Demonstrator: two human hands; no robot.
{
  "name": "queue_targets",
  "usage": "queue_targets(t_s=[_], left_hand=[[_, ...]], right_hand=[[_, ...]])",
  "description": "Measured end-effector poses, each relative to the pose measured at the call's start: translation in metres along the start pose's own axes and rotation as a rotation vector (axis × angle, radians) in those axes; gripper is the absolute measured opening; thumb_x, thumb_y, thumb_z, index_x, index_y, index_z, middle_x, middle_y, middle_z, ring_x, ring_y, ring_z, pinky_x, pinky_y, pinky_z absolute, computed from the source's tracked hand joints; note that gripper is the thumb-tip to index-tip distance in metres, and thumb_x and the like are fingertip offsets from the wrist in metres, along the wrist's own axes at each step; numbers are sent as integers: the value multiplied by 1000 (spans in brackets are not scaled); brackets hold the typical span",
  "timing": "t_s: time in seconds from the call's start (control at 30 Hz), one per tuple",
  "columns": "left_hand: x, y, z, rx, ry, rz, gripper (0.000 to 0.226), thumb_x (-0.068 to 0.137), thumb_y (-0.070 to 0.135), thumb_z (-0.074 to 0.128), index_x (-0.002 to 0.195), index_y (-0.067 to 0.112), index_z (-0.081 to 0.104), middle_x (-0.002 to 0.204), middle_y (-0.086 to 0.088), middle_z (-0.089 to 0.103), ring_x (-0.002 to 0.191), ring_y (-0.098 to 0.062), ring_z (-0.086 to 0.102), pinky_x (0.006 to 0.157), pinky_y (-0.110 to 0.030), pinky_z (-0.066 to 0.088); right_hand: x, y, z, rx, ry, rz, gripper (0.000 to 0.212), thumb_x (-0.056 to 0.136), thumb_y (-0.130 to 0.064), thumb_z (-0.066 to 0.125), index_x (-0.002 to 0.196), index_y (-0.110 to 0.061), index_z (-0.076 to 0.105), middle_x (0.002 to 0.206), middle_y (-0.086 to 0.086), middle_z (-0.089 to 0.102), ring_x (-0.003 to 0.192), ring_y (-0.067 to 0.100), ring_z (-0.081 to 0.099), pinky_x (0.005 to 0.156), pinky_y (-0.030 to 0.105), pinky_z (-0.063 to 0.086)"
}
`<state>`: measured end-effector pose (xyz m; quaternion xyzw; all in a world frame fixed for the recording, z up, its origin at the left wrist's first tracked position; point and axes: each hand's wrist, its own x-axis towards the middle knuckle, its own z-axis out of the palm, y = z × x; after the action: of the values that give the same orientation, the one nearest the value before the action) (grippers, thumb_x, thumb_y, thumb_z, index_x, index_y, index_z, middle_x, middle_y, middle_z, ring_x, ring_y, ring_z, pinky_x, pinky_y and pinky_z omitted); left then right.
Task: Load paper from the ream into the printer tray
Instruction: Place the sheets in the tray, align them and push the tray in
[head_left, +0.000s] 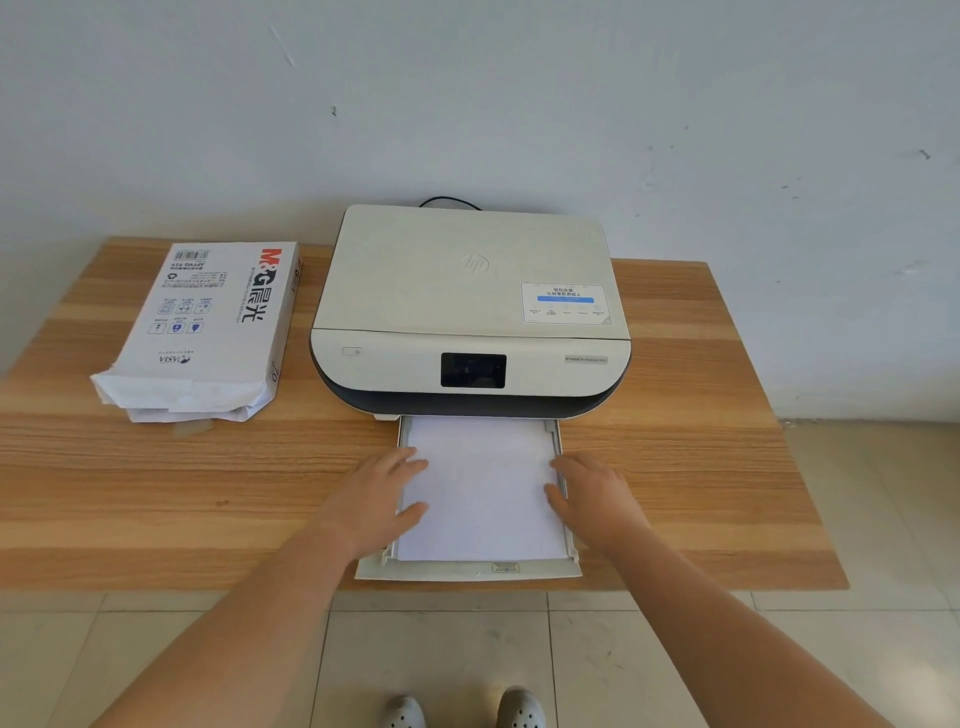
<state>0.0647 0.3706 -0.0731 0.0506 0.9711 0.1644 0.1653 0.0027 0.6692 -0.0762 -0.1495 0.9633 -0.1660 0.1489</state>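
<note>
Shoes (462, 711), 2 of them, show at 6 o'clock on the tiled floor (156, 665), nearest the camera. Both forearms reach up toward 12 o'clock over the near edge of the wooden table (156, 467).

1. Paper tray (467, 570): pulled out of the printer toward 6 o'clock, its near lip just past the table edge. Its long axis runs from 6 to 12 o'clock, in line with the slot.
2. Paper stack (480, 493): lies flat in the tray between the side guides, with its far end at the printer mouth.
3. Left hand (382, 499): rests at the 9 o'clock edge of the stack, fingers spread and loosely extended, tips on the sheet. It grips nothing.
4. Right hand (592, 499): rests at the 3 o'clock edge, over the side guide, fingers extended and slightly curled. It also grips nothing.
5. Both hands lie equally near the stack, 1 on each long edge. The likely step is squaring the sheets, then pushing the tray toward 12 o'clock; that push must follow the long axis, or the tray may bind.
6. Printer (467, 312): white HP unit, lid closed, dark screen facing 6 o'clock.
7. Ream (208, 332): lies at 10 o'clock, well apart from the hands, with its near end torn open.
</note>
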Motion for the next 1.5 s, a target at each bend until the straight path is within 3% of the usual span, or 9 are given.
queue_targets(t_s=[0.1, 0.17, 0.23, 0.33, 0.53, 0.67, 0.87, 1.07, 1.5], left_hand=[[5, -2, -7, -44, 76, -98, 55, 93, 49, 44, 143, 29, 31, 148, 4, 35, 133, -15, 35, 108, -34, 35], [8, -2, -9, -65, 85, -195, 43, 94, 46, 45, 130, 24, 44, 126, 2, 53, 111, -15, 52, 94, -32, 48], [11, -1, -8, -132, 57, -305, 26, 94, 45, 43, 105, 23, 52, 96, 2, 60, 83, -12, 57, 75, -31, 53], [14, -3, -1, -167, 7, -392, 22, 96, 40, 39, 86, 24, 49, 80, 1, 60, 71, -14, 57, 64, -31, 50], [25, 3, 0, -113, -24, -403, 30, 98, 38, 32, 84, 20, 51, 75, 1, 56, 64, -10, 50, 54, -27, 37], [36, 2, -1, -100, -53, -422, 30, 98, 36, 31, 86, 17, 52, 79, 0, 56, 69, -13, 53, 57, -28, 39], [44, -3, -5, -166, -170, -413, 22, 97, 26, 35, 81, 18, 48, 83, -2, 56, 71, -12, 51, 57, -26, 37], [48, -3, -7, -152, -178, -421, 24, 96, 27, 35, 77, 18, 46, 83, -2, 54, 79, -17, 55, 64, -29, 39], [49, -1, -6, -270, -87, -468, 27, 94, 23, 40, 68, 19, 44, 76, -3, 55, 67, -15, 51, 53, -26, 35]], right_hand=[[6, 4, -1, 143, 107, 144, 26, 94, -27, 52, 111, -15, 66, 109, 0, 63, 101, 22, 58, 87, 38, 50], [10, 4, -2, 132, 109, 211, 24, 94, -28, 48, 96, -15, 68, 97, -1, 61, 90, 21, 59, 78, 37, 53], [15, 4, -1, 106, 75, 260, 28, 95, -29, 44, 89, -14, 66, 93, 0, 58, 85, 20, 56, 75, 37, 53], [20, 4, 2, 92, -1, 297, 31, 97, -32, 38, 94, -14, 63, 96, -1, 53, 84, 21, 56, 69, 33, 50], [29, 2, 5, 38, -82, 315, 29, 96, -33, 36, 93, -17, 60, 95, 2, 56, 80, 24, 57, 66, 33, 49], [37, 0, 3, -37, -131, 304, 27, 93, -28, 34, 84, -18, 56, 92, 1, 58, 80, 22, 58, 66, 32, 48], [51, -8, -5, -110, -278, 336, 18, 89, -23, 37, 92, -17, 55, 93, 2, 58, 85, 25, 59, 69, 33, 48], [55, -11, -6, -97, -308, 364, 25, 90, -23, 36, 98, -13, 58, 92, 4, 60, 84, 25, 59, 67, 32, 44], [56, -9, -3, -24, -302, 343, 19, 89, -23, 38, 93, -15, 54, 87, 3, 57, 82, 24, 57, 65, 32, 46]])
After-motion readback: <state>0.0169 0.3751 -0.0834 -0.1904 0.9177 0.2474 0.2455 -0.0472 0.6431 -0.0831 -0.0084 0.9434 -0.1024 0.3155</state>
